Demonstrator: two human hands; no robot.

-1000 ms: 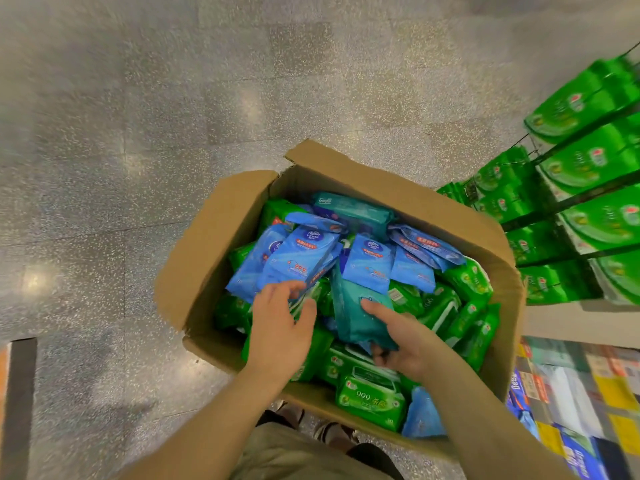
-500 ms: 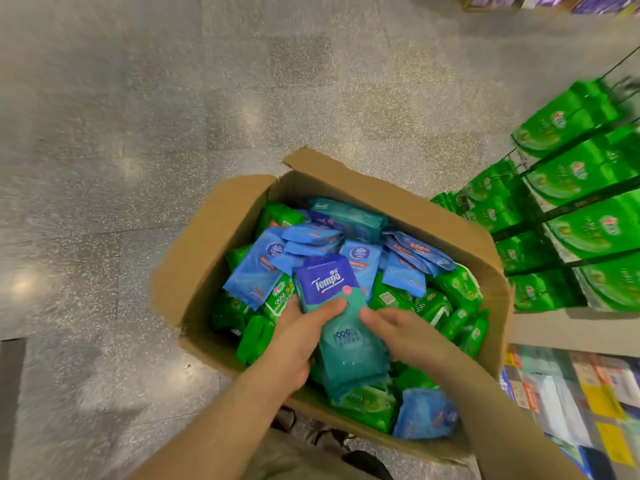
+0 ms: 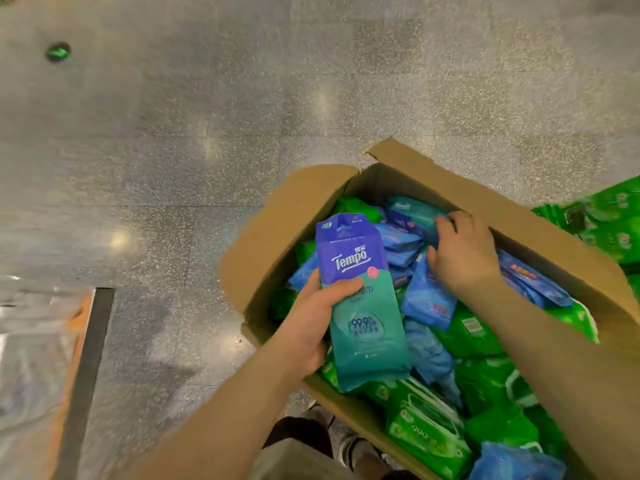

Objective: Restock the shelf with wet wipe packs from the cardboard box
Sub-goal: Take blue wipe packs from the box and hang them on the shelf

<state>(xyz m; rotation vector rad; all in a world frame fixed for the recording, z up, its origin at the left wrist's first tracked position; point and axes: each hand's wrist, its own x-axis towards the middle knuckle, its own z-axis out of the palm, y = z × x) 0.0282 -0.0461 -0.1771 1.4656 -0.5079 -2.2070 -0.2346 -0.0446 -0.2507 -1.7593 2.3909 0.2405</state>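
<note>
Head view: the left hand [image 3: 311,327] grips 1 teal-and-purple Tempo pack [image 3: 363,306] upright above the cardboard box [image 3: 263,244], likely lifted clear for shelving. The right hand [image 3: 464,258] reaches into the box, fingers curled onto a teal pack [image 3: 414,211] among blue and green packs.

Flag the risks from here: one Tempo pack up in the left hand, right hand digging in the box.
1. The left hand grips the Tempo pack at one edge only; it could slip.
2. The right hand reaches among loosely heaped blue packs in the cardboard box; neighbours may shift or spill.
</note>
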